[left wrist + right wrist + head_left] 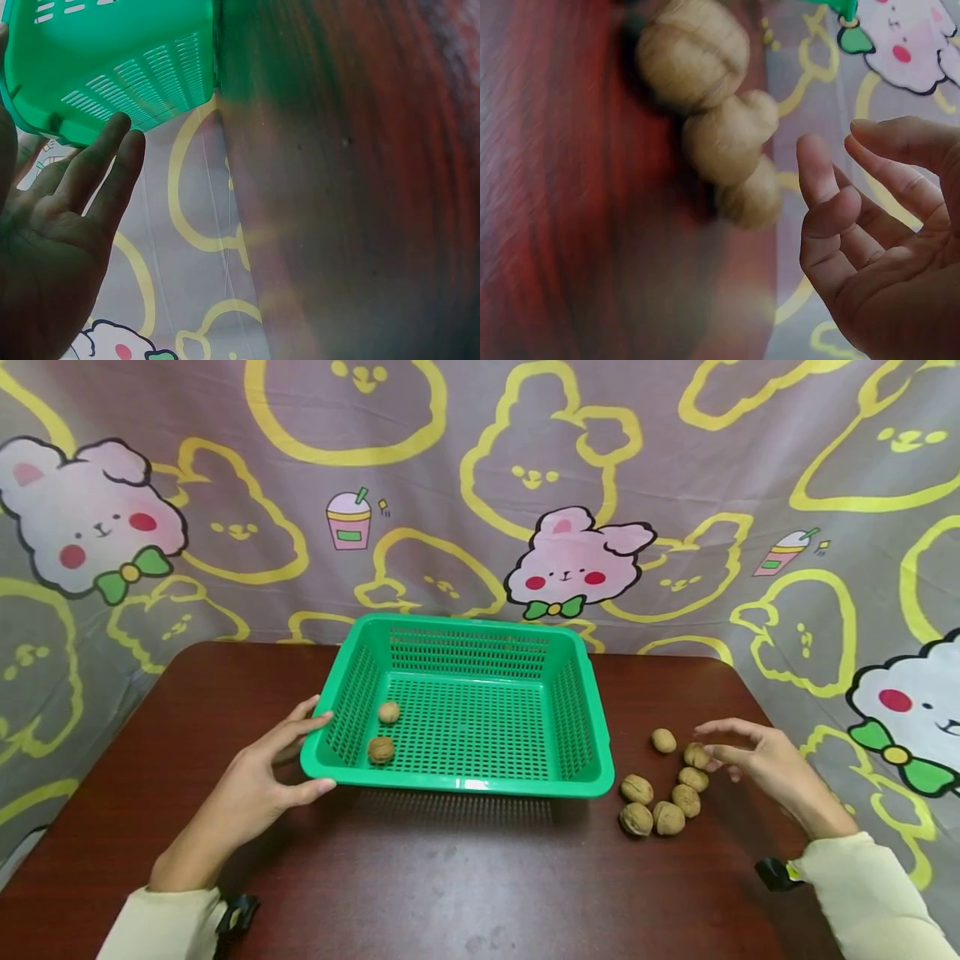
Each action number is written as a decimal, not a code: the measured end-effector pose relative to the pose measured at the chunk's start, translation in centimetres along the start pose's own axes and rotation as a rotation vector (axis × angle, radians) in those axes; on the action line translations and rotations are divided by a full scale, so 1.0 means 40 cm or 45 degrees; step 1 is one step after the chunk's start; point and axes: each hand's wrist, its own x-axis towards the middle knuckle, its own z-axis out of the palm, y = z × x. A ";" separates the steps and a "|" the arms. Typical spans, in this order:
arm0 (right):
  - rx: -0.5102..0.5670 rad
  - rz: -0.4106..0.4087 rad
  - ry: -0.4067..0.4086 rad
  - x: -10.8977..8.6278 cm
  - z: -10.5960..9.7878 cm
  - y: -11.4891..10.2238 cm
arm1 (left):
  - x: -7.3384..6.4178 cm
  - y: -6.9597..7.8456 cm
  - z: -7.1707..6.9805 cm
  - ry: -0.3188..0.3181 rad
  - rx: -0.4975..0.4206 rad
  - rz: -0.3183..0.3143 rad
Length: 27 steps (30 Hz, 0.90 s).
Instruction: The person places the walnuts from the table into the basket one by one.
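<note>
A green plastic basket (pixel 457 785) with slotted walls stands on the table, two walnuts inside near its left wall: a smaller one (pixel 388 712) and a darker one (pixel 381 749). My left hand (pixel 251 785) holds its front left corner, thumb on the front rim and index finger over the left rim. In the left wrist view, other fingers (pixel 112 169) extend beside the wall. Right of the basket lie several loose walnuts (pixel 686 801). Just beside the far right walnut (pixel 696 754) is my right hand (pixel 765 768), its fingers loosely bent and apart, nothing between them.
The dark red-brown wooden table (pixel 450 877) carries everything. A patterned cloth (pixel 420 502) with rabbit drawings hangs behind it and along the sides. Another walnut (pixel 663 741) lies slightly apart, between the basket and the right hand.
</note>
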 end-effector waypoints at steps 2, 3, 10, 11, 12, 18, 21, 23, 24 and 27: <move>-0.022 0.012 0.008 0.003 0.000 0.014 | 0.001 -0.002 -0.003 -0.001 0.006 0.003; -0.028 0.022 0.008 0.004 0.000 0.020 | 0.002 -0.002 -0.004 -0.005 0.006 0.002; -0.019 0.073 -0.015 0.008 0.001 0.046 | -0.003 0.000 0.001 -0.015 0.005 -0.016; -0.014 0.069 -0.018 0.008 0.001 0.049 | -0.002 0.000 0.000 -0.013 0.007 -0.015; -0.009 0.063 -0.020 0.008 0.001 0.052 | -0.001 0.000 -0.001 -0.009 0.009 -0.009; -0.012 0.056 -0.022 0.016 0.009 0.080 | -0.003 -0.004 0.000 -0.005 0.006 -0.004; 0.004 0.053 -0.056 0.021 0.013 0.095 | -0.006 -0.002 -0.001 -0.011 0.025 -0.021; 0.022 0.043 -0.086 0.023 0.016 0.103 | -0.009 0.000 -0.002 -0.014 0.041 -0.035; 0.033 0.038 -0.090 0.024 0.017 0.106 | -0.009 0.001 -0.002 -0.016 0.047 -0.041; 0.048 0.011 -0.085 0.027 0.023 0.113 | -0.008 -0.001 -0.002 -0.025 0.042 -0.046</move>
